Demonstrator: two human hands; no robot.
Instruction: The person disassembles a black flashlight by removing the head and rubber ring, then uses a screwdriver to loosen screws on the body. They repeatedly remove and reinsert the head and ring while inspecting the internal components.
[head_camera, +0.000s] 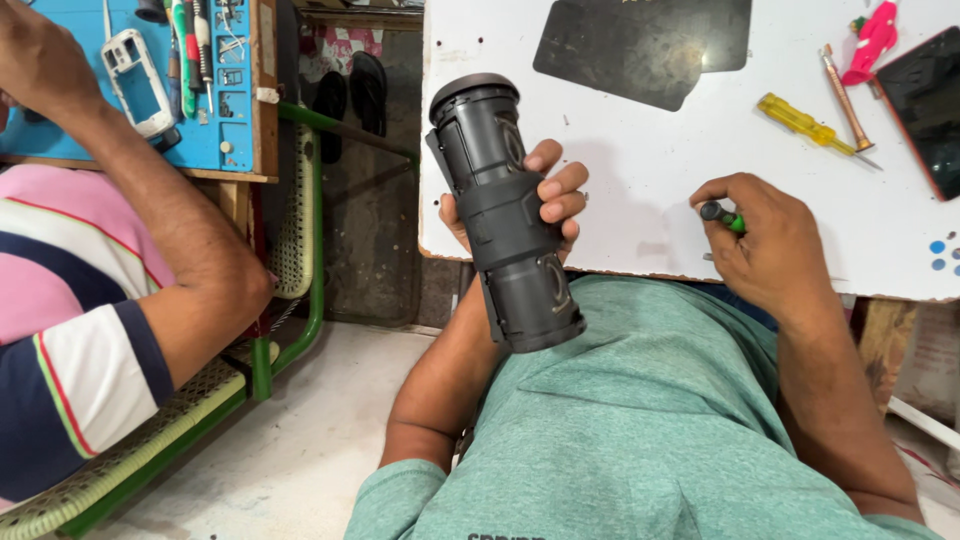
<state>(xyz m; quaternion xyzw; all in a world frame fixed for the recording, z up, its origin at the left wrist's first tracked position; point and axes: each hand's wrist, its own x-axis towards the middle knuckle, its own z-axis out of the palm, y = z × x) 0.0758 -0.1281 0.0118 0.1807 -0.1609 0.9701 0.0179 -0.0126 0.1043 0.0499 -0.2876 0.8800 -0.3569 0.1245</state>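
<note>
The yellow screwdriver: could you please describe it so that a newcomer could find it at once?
Look at the white table, toward its far right side. The yellow screwdriver lies there beside a copper-coloured tool, beyond the right hand. Its clear yellow handle sets it apart.

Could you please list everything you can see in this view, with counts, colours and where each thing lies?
Black cylindrical plastic speaker body: one, black, held upright at the table's near edge.
White worktable: one, white, ahead.
Dark rectangular mat: one, black, far side of table.
Yellow-handled screwdriver: one, yellow, right of mat.
Copper-coloured tool: one, beside the yellow one.
Pink plastic item: one, far right.
Dark flat panel: one, right edge.
Blue repair mat: one, neighbouring desk, left.
Co-worker's arm: one, left.
Green-handled screwdriver: one, in right hand.
Left hand: grip around the speaker.
Right hand: on the table.
</note>
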